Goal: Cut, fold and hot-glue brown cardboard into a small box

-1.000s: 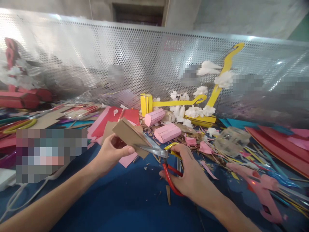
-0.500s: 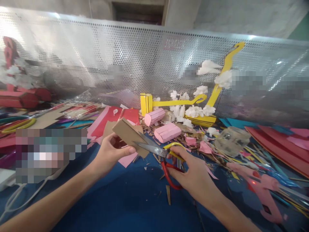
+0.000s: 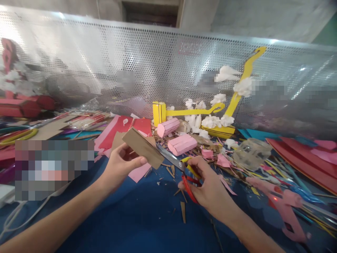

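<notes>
Between the thumb and fingers of my left hand (image 3: 123,161) is a folded-looking strip of brown cardboard (image 3: 144,149), tilted down to the right. My right hand (image 3: 207,182) grips a pair of scissors (image 3: 172,159) with one yellow and one red handle loop. The scissor blades are together, or nearly so, and their tips reach up behind the cardboard's right end; whether they touch it I cannot tell. Just beyond the blades lie two pink paper-covered prisms (image 3: 182,144). A small brown cardboard sliver (image 3: 183,212) rests on the blue table below the scissors.
A pink glue gun (image 3: 283,207) with a lit red light lies at right. Behind stand yellow cardboard shapes with white flowers (image 3: 218,130) before a perforated metal panel (image 3: 163,63). Red sheets (image 3: 302,158), paper scraps and a clear plastic piece (image 3: 252,151) crowd the right side.
The scissor blades have closed from spread apart across the cardboard. The scissors have shifted slightly right, off the front of the cardboard. More small brown slivers show on the table beneath.
</notes>
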Motion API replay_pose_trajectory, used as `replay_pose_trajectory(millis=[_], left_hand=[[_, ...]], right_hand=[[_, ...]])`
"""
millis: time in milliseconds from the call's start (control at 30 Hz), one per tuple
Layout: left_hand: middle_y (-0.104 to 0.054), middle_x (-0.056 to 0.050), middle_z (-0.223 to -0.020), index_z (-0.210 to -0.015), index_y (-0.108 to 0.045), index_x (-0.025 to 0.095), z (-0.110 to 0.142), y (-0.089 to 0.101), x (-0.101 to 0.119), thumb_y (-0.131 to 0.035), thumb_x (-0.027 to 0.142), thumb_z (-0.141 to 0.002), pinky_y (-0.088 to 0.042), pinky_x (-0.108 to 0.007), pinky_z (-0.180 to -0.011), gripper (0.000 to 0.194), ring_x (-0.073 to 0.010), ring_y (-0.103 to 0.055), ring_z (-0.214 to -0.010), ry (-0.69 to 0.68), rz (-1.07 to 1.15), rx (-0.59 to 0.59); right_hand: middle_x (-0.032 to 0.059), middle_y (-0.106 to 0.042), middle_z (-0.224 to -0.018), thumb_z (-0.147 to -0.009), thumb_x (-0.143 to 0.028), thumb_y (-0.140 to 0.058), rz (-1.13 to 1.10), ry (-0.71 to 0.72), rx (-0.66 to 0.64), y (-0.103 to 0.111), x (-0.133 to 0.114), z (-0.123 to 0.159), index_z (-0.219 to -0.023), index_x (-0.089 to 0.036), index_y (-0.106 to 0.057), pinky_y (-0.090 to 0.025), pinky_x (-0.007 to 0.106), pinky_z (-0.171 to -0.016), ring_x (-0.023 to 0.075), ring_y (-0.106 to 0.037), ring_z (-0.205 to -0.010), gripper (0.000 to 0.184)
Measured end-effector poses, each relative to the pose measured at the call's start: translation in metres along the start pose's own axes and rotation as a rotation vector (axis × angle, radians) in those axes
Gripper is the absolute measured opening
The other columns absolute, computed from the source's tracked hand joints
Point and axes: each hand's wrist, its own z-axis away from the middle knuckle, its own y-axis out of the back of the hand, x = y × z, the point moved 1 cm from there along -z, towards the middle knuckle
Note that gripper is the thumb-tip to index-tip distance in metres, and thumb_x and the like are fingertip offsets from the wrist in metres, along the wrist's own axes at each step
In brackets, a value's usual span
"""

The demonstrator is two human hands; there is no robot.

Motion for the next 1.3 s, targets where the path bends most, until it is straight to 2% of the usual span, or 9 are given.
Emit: replay_pose_trajectory(millis=[133,200,300,500,900,1167,1300], left_hand=[[-0.08,-0.009,-0.12,-0.116,-0.075,0.021,0.0,0.0013,0.0001,-0.094,0.03,-0.07,-0.065,-0.037,-0.09,0.05,-0.0303,-0.076,-0.11,-0.009,-0.014,0.002],[-0.081,-0.008,-0.118,-0.113,-0.076,0.021,-0.0001,0.0018,0.0002,-0.094,0.03,-0.071,-0.065,-0.036,-0.089,0.047,-0.0288,-0.076,-0.108,-0.022,-0.017,-0.01],[-0.081,-0.008,-0.117,-0.111,-0.076,0.021,-0.0002,0.002,0.0002,-0.095,0.03,-0.071,-0.064,-0.034,-0.09,0.045,-0.0276,-0.076,-0.108,-0.026,-0.013,-0.018],[-0.081,-0.009,-0.116,-0.108,-0.077,0.021,0.0009,0.0005,0.0031,-0.097,0.029,-0.067,-0.065,-0.034,-0.09,0.046,-0.0278,-0.077,-0.107,-0.006,-0.028,-0.007],[-0.083,-0.009,-0.112,-0.105,-0.077,0.018,0.0003,0.0018,0.0026,-0.098,0.026,-0.064,-0.066,-0.034,-0.088,0.046,-0.0283,-0.079,-0.104,0.005,-0.017,-0.01],[-0.082,-0.008,-0.114,-0.107,-0.076,0.019,0.0017,-0.002,0.0034,-0.098,0.027,-0.064,-0.066,-0.033,-0.086,0.049,-0.027,-0.078,-0.103,0.009,-0.018,0.024],[-0.08,-0.01,-0.119,-0.112,-0.075,0.018,0.0025,-0.0058,0.0053,-0.097,0.028,-0.066,-0.064,-0.035,-0.091,0.052,-0.0275,-0.077,-0.108,0.023,0.01,0.025]], right_hand=[[0.009,-0.06,-0.109,-0.078,-0.047,-0.08,0.144,0.028,-0.03,0.0017,0.003,0.003,-0.112,-0.024,-0.048,-0.057,0.042,-0.084,0.0283,-0.063,-0.099,0.053],[0.0107,-0.057,-0.116,-0.078,-0.046,-0.082,0.193,0.027,-0.042,0.0003,0.0054,0.0037,-0.116,-0.024,-0.046,-0.054,0.046,-0.091,0.0304,-0.06,-0.106,0.057],[0.0104,-0.055,-0.121,-0.082,-0.043,-0.081,0.217,0.053,-0.049,-0.0019,0.0054,0.0028,-0.118,-0.025,-0.045,-0.052,0.046,-0.096,0.0296,-0.057,-0.11,0.054],[0.0089,-0.058,-0.122,-0.094,-0.028,-0.066,0.175,0.153,-0.063,0.0002,-0.0016,0.0011,-0.118,-0.026,-0.05,-0.05,0.043,-0.101,0.0267,-0.058,-0.114,0.03],[0.0051,-0.076,-0.119,-0.087,-0.031,-0.071,0.094,0.025,-0.043,-0.0013,0.005,0.0013,-0.125,-0.026,-0.064,-0.057,0.036,-0.094,0.025,-0.073,-0.107,0.039],[0.0068,-0.077,-0.112,-0.086,-0.031,-0.071,0.108,-0.005,-0.02,-0.0025,0.0069,0.0031,-0.123,-0.024,-0.067,-0.059,0.034,-0.081,0.0251,-0.074,-0.098,0.038],[0.0044,-0.077,-0.104,-0.086,-0.03,-0.07,0.111,-0.024,-0.024,-0.0033,0.0035,0.0032,-0.12,-0.024,-0.068,-0.057,0.032,-0.074,0.0238,-0.074,-0.089,0.035]])
